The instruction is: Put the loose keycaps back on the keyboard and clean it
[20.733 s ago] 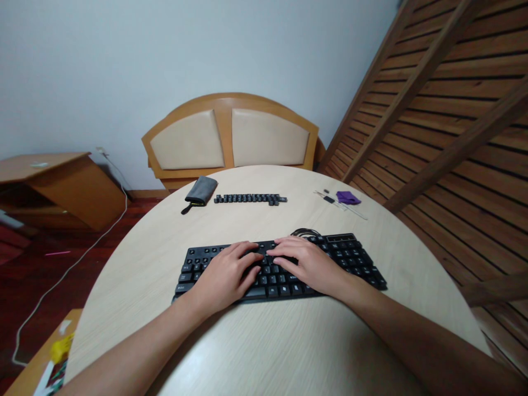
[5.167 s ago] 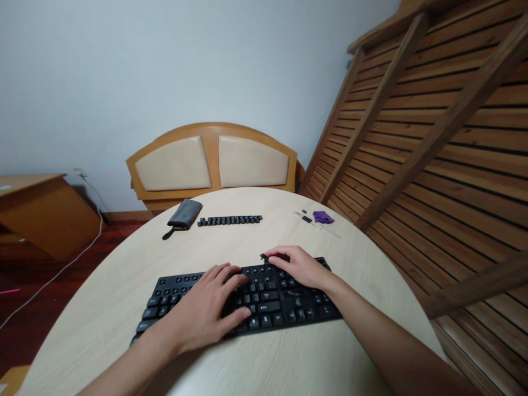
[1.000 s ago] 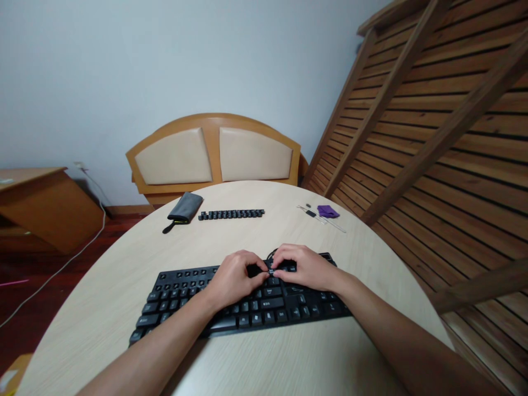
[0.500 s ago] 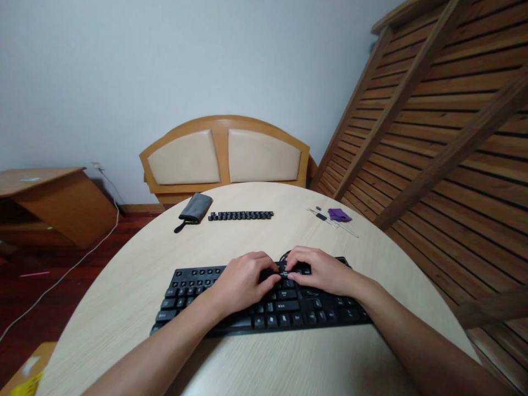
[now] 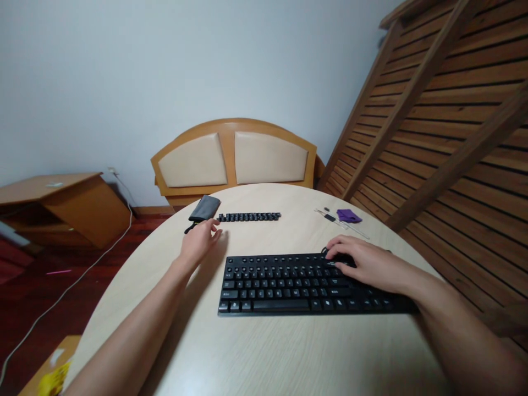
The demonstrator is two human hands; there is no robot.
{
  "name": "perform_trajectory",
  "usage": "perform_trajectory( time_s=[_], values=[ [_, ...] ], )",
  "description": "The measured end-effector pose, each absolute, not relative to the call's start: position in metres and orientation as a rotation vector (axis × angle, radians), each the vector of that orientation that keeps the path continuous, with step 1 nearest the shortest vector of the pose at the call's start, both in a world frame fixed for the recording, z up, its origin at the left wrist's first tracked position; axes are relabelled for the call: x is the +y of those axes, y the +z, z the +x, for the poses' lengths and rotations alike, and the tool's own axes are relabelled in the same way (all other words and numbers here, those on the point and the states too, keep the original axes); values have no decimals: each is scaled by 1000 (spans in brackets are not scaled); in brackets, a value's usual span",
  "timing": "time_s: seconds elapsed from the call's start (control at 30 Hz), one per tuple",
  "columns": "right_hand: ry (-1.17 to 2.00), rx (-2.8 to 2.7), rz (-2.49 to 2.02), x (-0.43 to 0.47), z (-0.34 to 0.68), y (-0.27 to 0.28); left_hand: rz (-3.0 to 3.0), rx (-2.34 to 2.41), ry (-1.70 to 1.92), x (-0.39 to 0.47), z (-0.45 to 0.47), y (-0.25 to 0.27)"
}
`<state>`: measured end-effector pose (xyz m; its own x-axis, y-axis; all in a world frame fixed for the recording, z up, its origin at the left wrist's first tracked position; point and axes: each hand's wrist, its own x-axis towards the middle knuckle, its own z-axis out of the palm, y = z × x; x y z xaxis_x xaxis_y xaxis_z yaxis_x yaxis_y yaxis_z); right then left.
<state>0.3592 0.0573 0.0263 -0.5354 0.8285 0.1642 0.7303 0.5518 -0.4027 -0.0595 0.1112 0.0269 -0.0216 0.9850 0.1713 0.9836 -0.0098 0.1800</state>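
A black keyboard (image 5: 280, 305) lies in front of me. Its upper rows show small bare key mounts, while the lower rows carry keycaps. My right hand (image 5: 363, 261) rests over the keyboard's upper right part, thumb and bent fingers apart. Farther up the table, my left hand (image 5: 201, 239) is at the left end of a row of loose black keycaps (image 5: 249, 217). Its thumb and forefinger are apart, and I can make out nothing between them. Just behind that hand lies a grey pouch (image 5: 205, 207), partly covered by it.
On the right of the round table (image 5: 289, 352) are a folded purple cloth (image 5: 348, 215) and several thin tools (image 5: 330, 218). A wooden headboard (image 5: 231, 143) stands beyond the far edge, and a slatted wooden frame (image 5: 445, 148) leans at the right.
My left hand has left the keyboard and moved up and left to the keycap row. The right hand stays on the keyboard. The whole view has shifted a little.
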Motion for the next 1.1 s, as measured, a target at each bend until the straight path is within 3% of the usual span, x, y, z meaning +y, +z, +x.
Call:
perform_trajectory(
  time_s=[0.13,0.43,0.73,0.9,1.1],
  values=[
    [319,-2442,-1190,52,334,27,2204,2303,283,134,-68,14],
    [440,-2625,-1004,43,295,8,2166,2453,240,165,-60,0],
    [448,-2637,-1019,44,293,9,2243,2403,223,125,-68,5],
    [429,-2642,-1059,44,293,5,2264,1962,588,72,-66,8],
    [410,-2638,-1061,43,292,4,2069,1397,646,48,-68,14]
  ],
)
